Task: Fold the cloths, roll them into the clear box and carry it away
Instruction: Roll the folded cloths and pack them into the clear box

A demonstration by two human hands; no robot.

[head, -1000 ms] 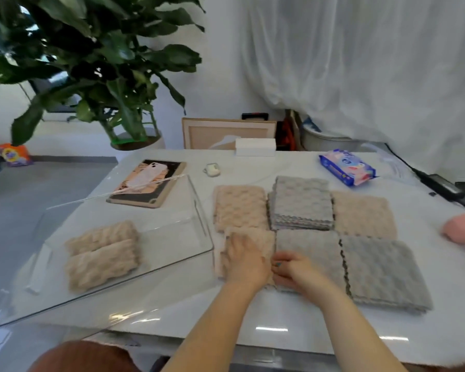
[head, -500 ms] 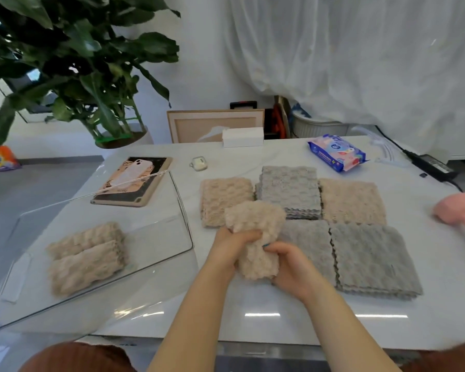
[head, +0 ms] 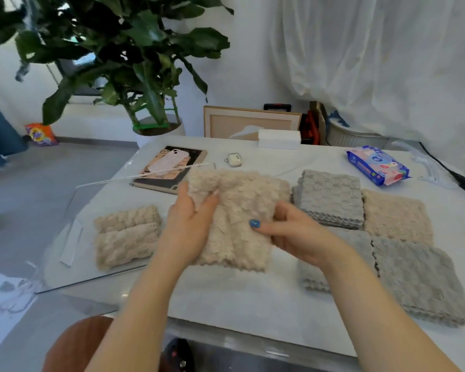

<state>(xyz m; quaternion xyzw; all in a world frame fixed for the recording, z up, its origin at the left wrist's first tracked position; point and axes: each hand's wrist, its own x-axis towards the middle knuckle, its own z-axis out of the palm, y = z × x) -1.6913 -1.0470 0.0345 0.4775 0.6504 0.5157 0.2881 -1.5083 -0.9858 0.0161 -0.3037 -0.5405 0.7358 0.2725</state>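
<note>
Beige cloth (head: 239, 218) held between hands above table: left edge gripped by left hand (head: 189, 224), right edge pinched by right hand (head: 293, 230).

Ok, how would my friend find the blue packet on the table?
Start at the white table. Look along its far edge to the right, just beyond the grey cloth stack and the beige cloths. The blue packet lies there: shiny plastic with pink patches, not fluffy like the cloths.

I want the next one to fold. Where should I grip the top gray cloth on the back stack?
Pinch the top gray cloth by its near wavy edge, from the front: the layers beneath show apart there, so one should lift off alone.
</note>
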